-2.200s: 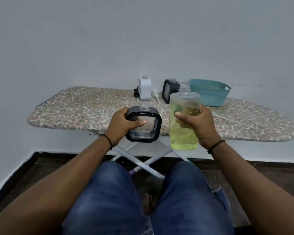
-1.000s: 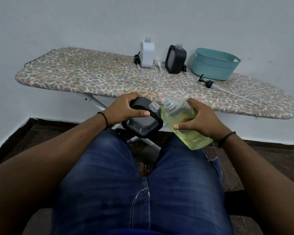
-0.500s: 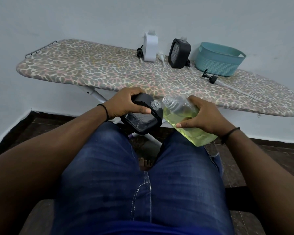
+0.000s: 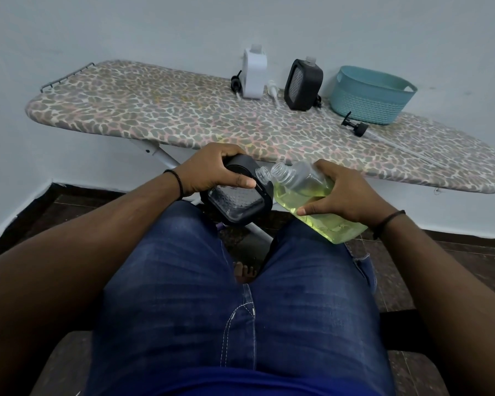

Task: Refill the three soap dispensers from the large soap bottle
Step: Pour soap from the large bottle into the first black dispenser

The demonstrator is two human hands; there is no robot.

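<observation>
Leopard-print ironing board (image 4: 183,115) carries two other dispensers, uncapped. Left hand (image 4: 212,172) clamped on black dispenser (image 4: 237,198) over lap; right hand (image 4: 346,195) clamped on large soap bottle (image 4: 312,195). Bottle tipped further than half second ago, necks now touching; soap not yet at mouth: pour imminent.

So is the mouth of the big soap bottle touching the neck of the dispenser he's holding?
Cannot tell. In the head view the large soap bottle mouth overlaps the black dispenser neck, so neither contact nor a gap shows plainly.
</observation>
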